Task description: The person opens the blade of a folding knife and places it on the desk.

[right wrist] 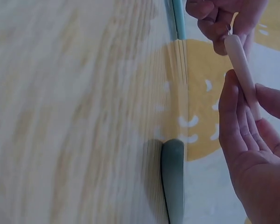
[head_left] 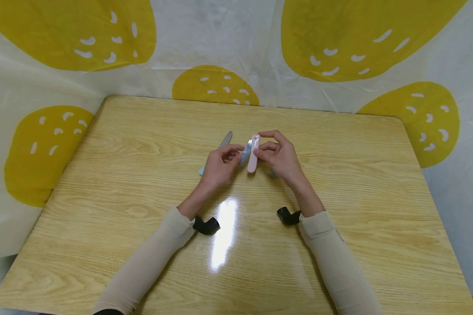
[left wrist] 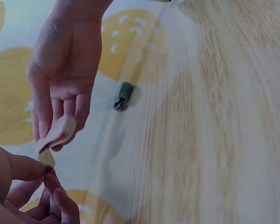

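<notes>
Pinching the shiny thin metal blade with nearly closed fingers of the left hand, right hand gripping its slim pale-pink plastic handle over wood-grain desk; best steady handle, fingers off edge

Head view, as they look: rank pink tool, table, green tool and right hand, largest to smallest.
1. Table
2. Right hand
3. Pink tool
4. Green tool, by its visible part only: just a sliver shows by the right hand, so its full size is unsure.
</notes>
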Available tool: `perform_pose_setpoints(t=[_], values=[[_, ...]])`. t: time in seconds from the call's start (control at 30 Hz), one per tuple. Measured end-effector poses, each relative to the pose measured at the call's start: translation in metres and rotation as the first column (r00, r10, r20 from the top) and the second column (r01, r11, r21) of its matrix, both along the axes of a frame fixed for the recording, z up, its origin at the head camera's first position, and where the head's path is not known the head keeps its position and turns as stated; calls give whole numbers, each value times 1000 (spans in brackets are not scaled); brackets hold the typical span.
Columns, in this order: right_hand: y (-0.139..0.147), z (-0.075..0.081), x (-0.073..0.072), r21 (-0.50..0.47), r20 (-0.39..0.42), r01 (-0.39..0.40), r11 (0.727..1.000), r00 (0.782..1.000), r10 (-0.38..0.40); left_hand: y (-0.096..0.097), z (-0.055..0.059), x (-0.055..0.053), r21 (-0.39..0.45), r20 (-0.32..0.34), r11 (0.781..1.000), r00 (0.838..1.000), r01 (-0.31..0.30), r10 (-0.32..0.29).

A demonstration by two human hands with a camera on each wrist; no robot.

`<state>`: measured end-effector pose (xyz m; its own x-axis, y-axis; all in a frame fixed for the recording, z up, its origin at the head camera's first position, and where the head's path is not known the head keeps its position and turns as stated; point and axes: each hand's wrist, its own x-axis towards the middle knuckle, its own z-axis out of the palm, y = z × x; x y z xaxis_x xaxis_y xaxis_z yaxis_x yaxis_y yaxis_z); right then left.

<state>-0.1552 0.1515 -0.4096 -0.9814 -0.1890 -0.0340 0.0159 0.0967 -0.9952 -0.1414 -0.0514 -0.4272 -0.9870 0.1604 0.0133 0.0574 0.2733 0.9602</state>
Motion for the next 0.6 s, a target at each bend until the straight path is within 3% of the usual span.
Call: perform_pose_setpoints(t=[0.33,0.6], values=[[12,1,2,36,38,-96,995,995,95,-8,0,-3,-32,17,999,1000,19,-18],[11,-1,5,24,18,-65,998,998,64,-6,-3,1,38,21,999,1000,-9,8]])
